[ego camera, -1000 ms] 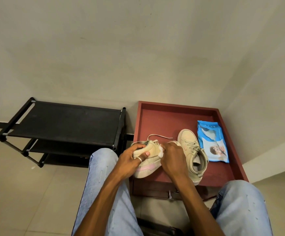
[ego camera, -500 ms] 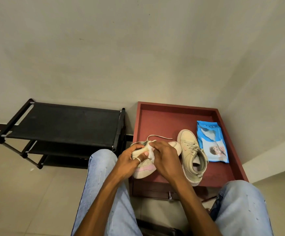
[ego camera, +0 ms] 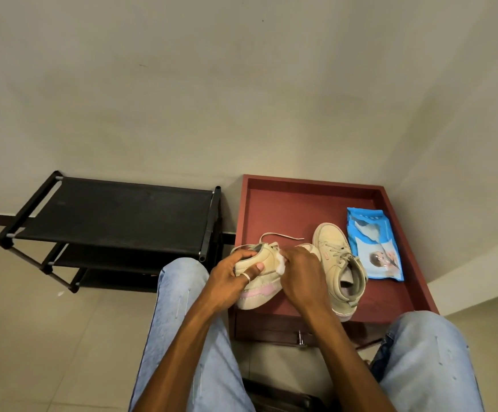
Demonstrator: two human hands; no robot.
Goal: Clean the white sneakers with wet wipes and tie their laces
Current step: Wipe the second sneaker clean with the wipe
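The held sneaker (ego camera: 267, 263) is coloured cream-beige, and a pale pink band is seen along its off-white sole. The same cream-beige is shown by the second sneaker (ego camera: 335, 257), whose lining is grey. The wipe (ego camera: 280, 259) is white. The wipes pack (ego camera: 374, 248) is printed in bright blue, with a paler panel and a small picture. The table (ego camera: 301, 203) is finished in reddish brown. The shoe rack (ego camera: 117, 212) is black, with silver-tipped joints. The jeans (ego camera: 182, 307) are light blue, flecked with white. The wall (ego camera: 241, 84) is painted off-white, and the floor (ego camera: 33, 337) is tiled in beige.
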